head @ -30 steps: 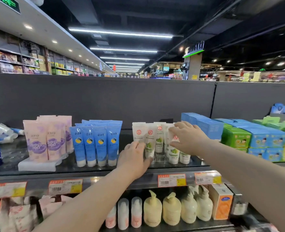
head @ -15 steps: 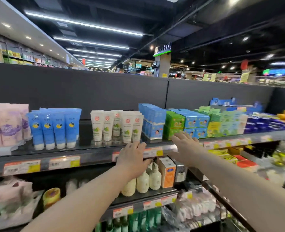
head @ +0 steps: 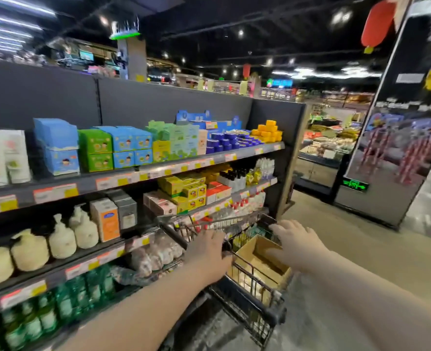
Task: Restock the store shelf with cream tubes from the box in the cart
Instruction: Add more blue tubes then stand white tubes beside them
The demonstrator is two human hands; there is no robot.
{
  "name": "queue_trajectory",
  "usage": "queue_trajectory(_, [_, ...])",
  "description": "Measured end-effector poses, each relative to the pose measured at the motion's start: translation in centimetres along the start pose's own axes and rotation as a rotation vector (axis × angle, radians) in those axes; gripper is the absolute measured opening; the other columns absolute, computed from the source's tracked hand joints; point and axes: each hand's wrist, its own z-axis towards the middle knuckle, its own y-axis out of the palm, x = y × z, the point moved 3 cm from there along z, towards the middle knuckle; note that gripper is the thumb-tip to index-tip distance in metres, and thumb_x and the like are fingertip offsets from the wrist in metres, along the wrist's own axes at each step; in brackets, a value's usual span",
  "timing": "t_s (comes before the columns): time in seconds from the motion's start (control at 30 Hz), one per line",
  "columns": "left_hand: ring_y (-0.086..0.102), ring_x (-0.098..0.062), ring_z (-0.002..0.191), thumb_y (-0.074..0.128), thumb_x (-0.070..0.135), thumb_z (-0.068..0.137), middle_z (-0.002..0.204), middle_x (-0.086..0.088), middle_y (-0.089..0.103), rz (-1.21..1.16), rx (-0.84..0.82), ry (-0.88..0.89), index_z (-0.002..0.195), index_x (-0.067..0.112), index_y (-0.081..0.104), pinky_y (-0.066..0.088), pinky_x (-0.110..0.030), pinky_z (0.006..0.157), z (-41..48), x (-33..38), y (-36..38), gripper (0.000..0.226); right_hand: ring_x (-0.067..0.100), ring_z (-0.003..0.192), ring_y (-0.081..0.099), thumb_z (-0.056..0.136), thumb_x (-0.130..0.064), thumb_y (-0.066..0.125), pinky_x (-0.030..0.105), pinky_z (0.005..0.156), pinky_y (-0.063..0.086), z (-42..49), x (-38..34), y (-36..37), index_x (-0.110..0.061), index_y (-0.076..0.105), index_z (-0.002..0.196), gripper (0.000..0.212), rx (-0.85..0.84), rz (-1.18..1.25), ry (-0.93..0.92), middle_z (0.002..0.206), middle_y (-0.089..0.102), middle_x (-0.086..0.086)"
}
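Left hand (head: 207,252) and right hand (head: 296,239) hover empty, fingers loose, over cardboard box (head: 262,259) in cart (head: 250,297); cream tubes (head: 14,158) probably light, squashy, slick, so pinch mid-body.

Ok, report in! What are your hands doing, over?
Left hand open at the cart rim; right hand open above the box. Box sits open in the cart. Nothing blocking the reach.

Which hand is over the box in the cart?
The right hand, above the open cardboard box; the left hand is at the cart rim.
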Motion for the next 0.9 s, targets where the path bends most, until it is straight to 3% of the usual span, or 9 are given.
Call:
queue_trajectory(0.13, [0.040,-0.023,0.125,0.047,0.049,0.090,0.138,-0.004,0.040,0.011,-0.067,0.093,0.137,0.021,0.036,0.038,-0.040,0.103,1.3,5.7,3.1,0.056,0.025,0.144,0.016,0.092,-0.055,0.044,0.048,0.115,0.022,-2.4,6.1,1.6,-0.027,0.022,0.148,0.067,-0.041,0.029,0.074,0.155,0.023,0.001])
queue_trajectory(0.33, [0.038,-0.024,0.130,0.047,0.051,0.089,0.144,-0.003,0.036,0.071,-0.165,0.113,0.142,0.021,0.030,0.037,-0.041,0.105,6.4,11.2,7.8,0.063,0.027,0.144,0.016,0.092,-0.052,0.044,0.049,0.113,0.024,-2.4,12.5,4.5,-0.026,0.028,0.145,0.061,-0.058,0.073,0.130,0.152,0.028,0.003])
queue_trajectory(0.57, [0.035,-0.024,0.131,0.046,0.033,0.095,0.146,-0.003,0.033,0.060,-0.212,0.145,0.141,0.021,0.029,0.034,-0.039,0.104,15.8,16.2,15.8,0.051,0.026,0.143,0.018,0.091,-0.052,0.045,0.048,0.111,0.024,4.1,20.2,9.0,-0.025,0.033,0.141,0.058,-0.109,0.032,0.107,0.151,0.029,0.003])
queue_trajectory(0.7, [0.043,-0.024,0.122,0.051,0.028,0.093,0.138,-0.003,0.041,0.046,-0.240,0.080,0.135,0.022,0.037,0.039,-0.036,0.095,22.7,16.4,19.4,0.045,0.025,0.142,0.022,0.092,-0.049,0.046,0.047,0.112,0.025,10.7,23.8,10.9,-0.026,0.031,0.143,0.058,-0.171,0.030,0.069,0.150,0.032,0.002])
queue_trajectory(0.9, [0.042,-0.024,0.124,0.048,0.051,0.090,0.137,-0.003,0.042,0.072,-0.323,-0.091,0.137,0.020,0.035,0.041,-0.038,0.098,29.0,13.1,22.6,0.058,0.025,0.137,0.032,0.090,-0.050,0.048,0.047,0.110,0.031,20.1,27.1,14.7,-0.025,0.035,0.142,0.059,-0.260,0.050,0.002,0.145,0.039,0.002])
